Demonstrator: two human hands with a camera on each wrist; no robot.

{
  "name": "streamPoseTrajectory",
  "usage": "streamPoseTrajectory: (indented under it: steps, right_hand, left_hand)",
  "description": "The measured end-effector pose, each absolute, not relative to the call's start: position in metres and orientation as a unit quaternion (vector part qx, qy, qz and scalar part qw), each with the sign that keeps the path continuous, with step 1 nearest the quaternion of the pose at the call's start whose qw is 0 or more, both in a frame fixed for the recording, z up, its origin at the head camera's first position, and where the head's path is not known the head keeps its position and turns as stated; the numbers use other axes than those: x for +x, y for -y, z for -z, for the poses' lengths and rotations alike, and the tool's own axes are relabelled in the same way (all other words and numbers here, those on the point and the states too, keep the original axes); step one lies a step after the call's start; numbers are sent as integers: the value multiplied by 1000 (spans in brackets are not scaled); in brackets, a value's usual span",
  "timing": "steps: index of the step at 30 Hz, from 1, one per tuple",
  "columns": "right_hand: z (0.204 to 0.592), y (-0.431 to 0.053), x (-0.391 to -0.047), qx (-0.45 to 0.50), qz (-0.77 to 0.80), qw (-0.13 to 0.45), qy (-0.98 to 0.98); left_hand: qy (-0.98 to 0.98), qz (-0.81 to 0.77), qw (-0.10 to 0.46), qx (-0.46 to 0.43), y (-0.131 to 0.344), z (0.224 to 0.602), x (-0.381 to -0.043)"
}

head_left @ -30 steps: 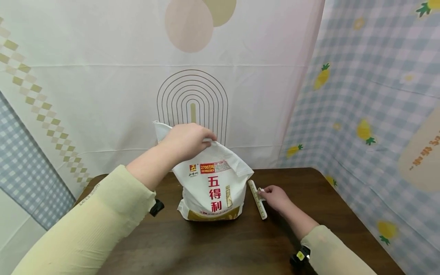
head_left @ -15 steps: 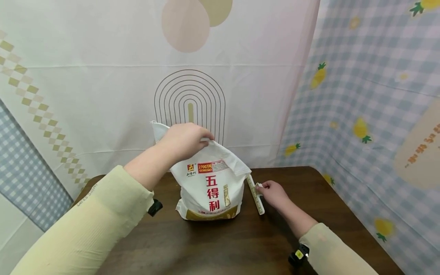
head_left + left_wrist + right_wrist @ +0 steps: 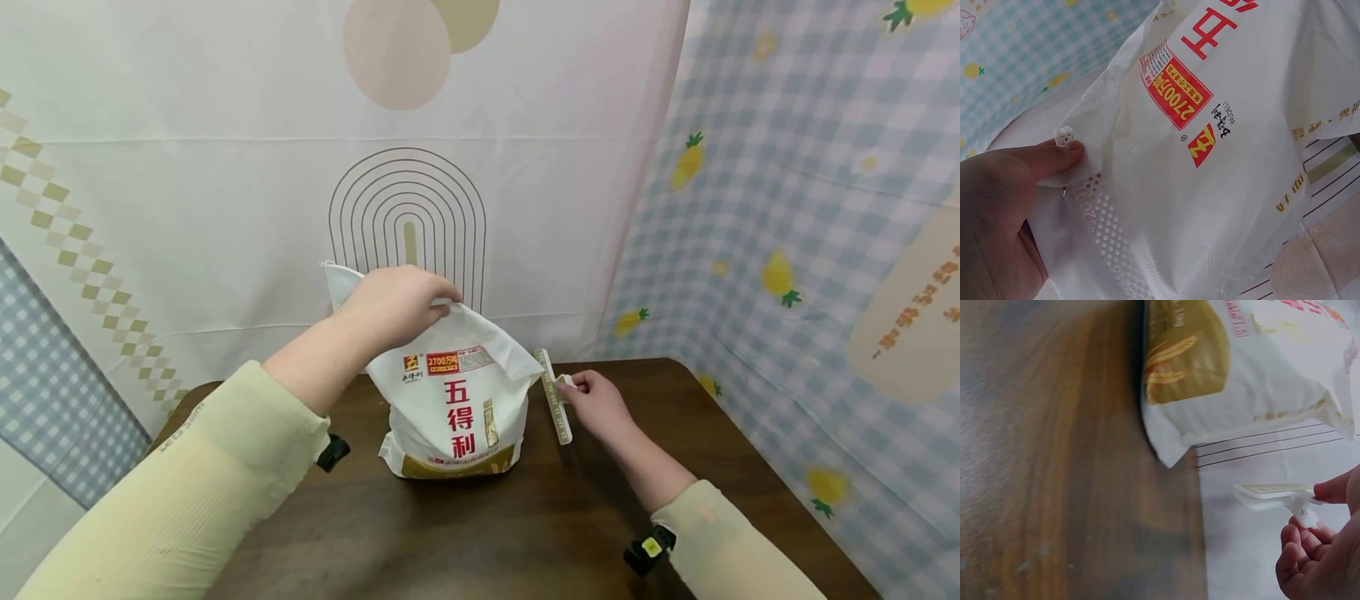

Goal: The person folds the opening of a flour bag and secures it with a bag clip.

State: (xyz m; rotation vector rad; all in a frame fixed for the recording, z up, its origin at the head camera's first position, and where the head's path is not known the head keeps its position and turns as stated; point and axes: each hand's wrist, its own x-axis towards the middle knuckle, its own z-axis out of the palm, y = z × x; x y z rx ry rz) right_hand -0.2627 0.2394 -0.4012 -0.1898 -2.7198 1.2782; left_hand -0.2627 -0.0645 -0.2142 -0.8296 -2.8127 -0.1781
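Observation:
A white flour bag (image 3: pixel 450 400) with red lettering and a gold base stands upright on the table. My left hand (image 3: pixel 397 304) pinches its top edge between thumb and fingers, and the bag's upper part leans to the left. In the left wrist view, the thumb of the left hand (image 3: pixel 1010 194) presses on the perforated rim of the bag (image 3: pixel 1166 175). Right of the bag, my right hand (image 3: pixel 596 408) pinches the handles of a long white bag clip (image 3: pixel 557 404). The right wrist view shows the clip (image 3: pixel 1272 495) held off the table, apart from the bag (image 3: pixel 1254 375).
The dark wooden table (image 3: pixel 450 533) has rounded far corners. Behind it hangs a white printed cloth (image 3: pixel 225 208), and a blue checked cloth (image 3: pixel 750 275) with pineapples runs along the right side.
My right hand has lifted the bag clip upward and away from me, beside the bag. The left hand keeps its hold on the bag's top. The view has shifted slightly to the right.

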Motion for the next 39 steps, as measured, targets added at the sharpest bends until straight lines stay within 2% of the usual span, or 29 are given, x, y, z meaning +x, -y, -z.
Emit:
streamPoseTrajectory:
  steps: [10, 31, 39]
  right_hand:
    - [383, -240, -265, -45, -461, 100, 881]
    - [354, -239, -265, -9, -571, 95, 815]
    - [346, -235, -263, 1, -579, 113, 808]
  left_hand:
    - [951, 62, 101, -285, 66, 213, -262]
    - [952, 55, 94, -285, 63, 211, -266]
    - [954, 53, 89, -280, 64, 212, -267]
